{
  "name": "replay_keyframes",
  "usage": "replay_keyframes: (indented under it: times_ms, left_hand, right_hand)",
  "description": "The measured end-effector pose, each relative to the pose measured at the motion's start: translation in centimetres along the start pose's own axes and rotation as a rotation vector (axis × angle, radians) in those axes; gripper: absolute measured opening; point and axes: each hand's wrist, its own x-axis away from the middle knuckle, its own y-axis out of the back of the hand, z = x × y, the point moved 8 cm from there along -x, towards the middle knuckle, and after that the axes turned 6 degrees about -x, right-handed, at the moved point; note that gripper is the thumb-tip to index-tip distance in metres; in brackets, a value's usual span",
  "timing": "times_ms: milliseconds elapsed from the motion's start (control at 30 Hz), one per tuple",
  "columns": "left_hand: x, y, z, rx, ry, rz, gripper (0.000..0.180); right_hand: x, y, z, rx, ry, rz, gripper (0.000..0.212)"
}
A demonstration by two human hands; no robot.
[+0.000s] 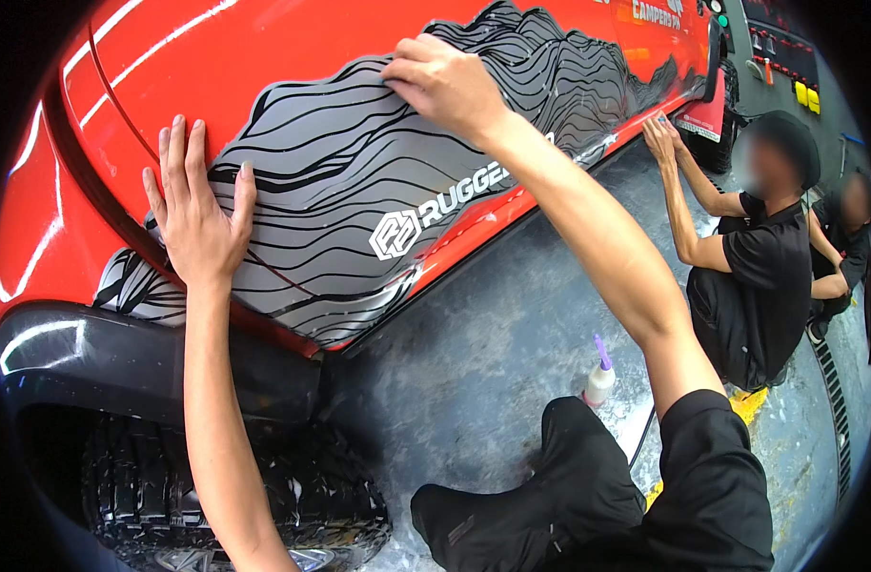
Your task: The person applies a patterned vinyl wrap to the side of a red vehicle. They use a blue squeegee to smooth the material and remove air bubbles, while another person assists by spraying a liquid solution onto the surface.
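A grey decal with wavy black lines and white lettering [331, 200] spreads along the side of a red vehicle [216, 67]. My left hand [205, 224] lies flat with fingers spread, partly over the decal's left end and partly on red paint near the door seam. Farther right, my right hand [445, 86] is at the decal's upper edge with its fingers curled and pressed together. Whatever may be between those fingertips is too small or hidden to make out.
A black fender flare [169, 367] and knobby tire [150, 477] are at lower left. On the grey floor [464, 353] stands a spray bottle with a purple nozzle [599, 383]. At right, a crouching person [764, 267] touches the vehicle's lower edge; another person [840, 229] is behind.
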Motion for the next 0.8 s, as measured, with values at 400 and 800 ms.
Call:
replay_keyframes:
  times_ms: [400, 800]
  left_hand:
    - [0.1, 0.1, 0.0, -0.019, -0.006, 0.005, 0.073]
    - [0.0, 0.1, -0.1, -0.02, -0.007, -0.003, 0.075]
  right_hand:
    - [0.5, 1.3, -1.9, 0.036, -0.053, -0.022, 0.012]
    - [0.3, 1.0, -2.5, -0.024, -0.09, 0.094, 0.013]
